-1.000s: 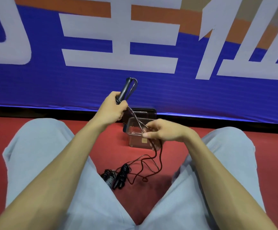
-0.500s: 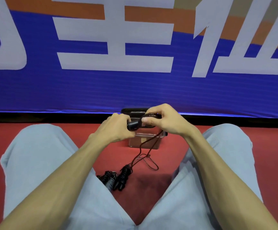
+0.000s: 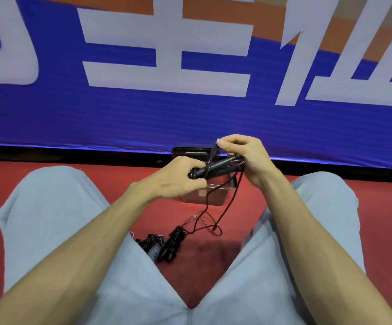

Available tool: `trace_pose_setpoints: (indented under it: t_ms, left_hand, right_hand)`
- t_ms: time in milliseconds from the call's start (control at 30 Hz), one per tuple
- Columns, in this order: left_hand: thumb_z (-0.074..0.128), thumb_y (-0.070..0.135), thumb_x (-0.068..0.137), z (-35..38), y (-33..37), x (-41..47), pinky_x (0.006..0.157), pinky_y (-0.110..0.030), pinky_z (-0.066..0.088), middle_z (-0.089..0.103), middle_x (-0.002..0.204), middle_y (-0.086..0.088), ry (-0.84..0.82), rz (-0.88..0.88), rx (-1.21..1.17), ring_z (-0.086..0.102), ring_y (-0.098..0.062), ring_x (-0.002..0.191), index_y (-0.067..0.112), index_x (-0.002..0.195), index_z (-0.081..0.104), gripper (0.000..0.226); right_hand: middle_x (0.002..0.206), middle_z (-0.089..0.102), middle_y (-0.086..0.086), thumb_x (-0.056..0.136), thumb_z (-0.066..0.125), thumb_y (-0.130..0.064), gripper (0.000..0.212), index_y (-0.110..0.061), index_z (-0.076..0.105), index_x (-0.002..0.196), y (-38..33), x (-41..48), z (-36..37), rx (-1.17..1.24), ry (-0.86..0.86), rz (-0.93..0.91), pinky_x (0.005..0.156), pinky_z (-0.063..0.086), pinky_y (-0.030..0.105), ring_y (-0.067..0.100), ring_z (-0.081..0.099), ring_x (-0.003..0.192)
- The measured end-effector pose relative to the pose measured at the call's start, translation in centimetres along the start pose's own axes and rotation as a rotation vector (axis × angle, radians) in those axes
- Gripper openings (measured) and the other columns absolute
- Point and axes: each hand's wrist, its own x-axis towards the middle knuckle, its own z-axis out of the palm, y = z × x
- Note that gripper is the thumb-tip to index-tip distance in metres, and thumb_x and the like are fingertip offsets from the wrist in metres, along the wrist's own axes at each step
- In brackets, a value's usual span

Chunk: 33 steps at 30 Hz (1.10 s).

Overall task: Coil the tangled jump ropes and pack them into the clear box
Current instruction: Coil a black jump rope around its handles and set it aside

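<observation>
The thin, limp black jump rope cord (image 3: 210,208) is being wound around stiff black handles (image 3: 213,165), clenched by the left hand (image 3: 176,181) above the clear plastic box (image 3: 204,195); the right hand (image 3: 244,156) is pinching a light, slippery loop.

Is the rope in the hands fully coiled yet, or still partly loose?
Partly loose. The rope trails from the handles down to loops on the floor.

A red floor (image 3: 319,191) spreads near; at its far edge runs a black strip (image 3: 73,153), and above it a blue banner (image 3: 120,118) with large white characters and an orange band (image 3: 213,10) along the top
</observation>
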Motion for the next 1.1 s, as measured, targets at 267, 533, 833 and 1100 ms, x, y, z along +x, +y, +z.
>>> trace_pose_setpoints:
  t_ms: [267,533,833,1100]
  left_hand:
    - [0.049,0.006,0.094,-2.1,1.1,1.0,0.045,-0.025,0.032,0.06,0.076,-0.009,0.299,-0.08,-0.606,0.043,-0.015,0.048,0.039,0.136,0.041,0.054]
    - [0.059,0.016,0.091,-2.0,-0.4,1.8,0.056,-0.024,0.042,0.059,0.077,0.002,0.492,-0.192,-0.221,0.05,-0.012,0.055,0.018,0.116,0.05,0.027]
    - [0.069,0.021,0.087,-2.7,-1.6,1.2,0.071,-0.039,0.049,0.06,0.091,-0.002,0.384,-0.239,0.196,0.056,-0.018,0.074,0.019,0.107,0.05,0.027]
    - [0.078,0.034,0.074,-1.0,-1.5,0.9,0.053,-0.032,0.042,0.061,0.073,0.0,0.26,-0.221,0.331,0.054,-0.018,0.06,0.027,0.082,0.042,0.038]
  right_hand:
    - [0.072,0.059,0.007,0.099,0.054,-0.02,0.025,0.001,0.065,0.107,0.5,0.0,0.9,-0.14,-0.177,0.07,0.048,0.044,0.021,0.012,0.052,0.051]
    - [0.068,0.059,-0.002,0.099,0.051,-0.025,0.022,-0.006,0.057,0.091,2.5,0.0,1.7,-0.998,-0.445,0.047,0.066,0.048,0.032,0.018,0.059,0.067]
    - [0.069,0.059,-0.007,0.102,0.044,-0.015,0.014,-0.012,0.056,0.097,1.0,-1.3,1.7,-0.956,-0.474,-0.269,0.061,0.047,0.019,0.01,0.061,0.065]
    - [0.072,0.063,-0.011,0.097,0.055,-0.012,0.014,-0.013,0.067,0.105,-0.1,-1.5,1.6,-0.912,-0.345,-0.52,0.059,0.039,0.013,0.001,0.058,0.065]
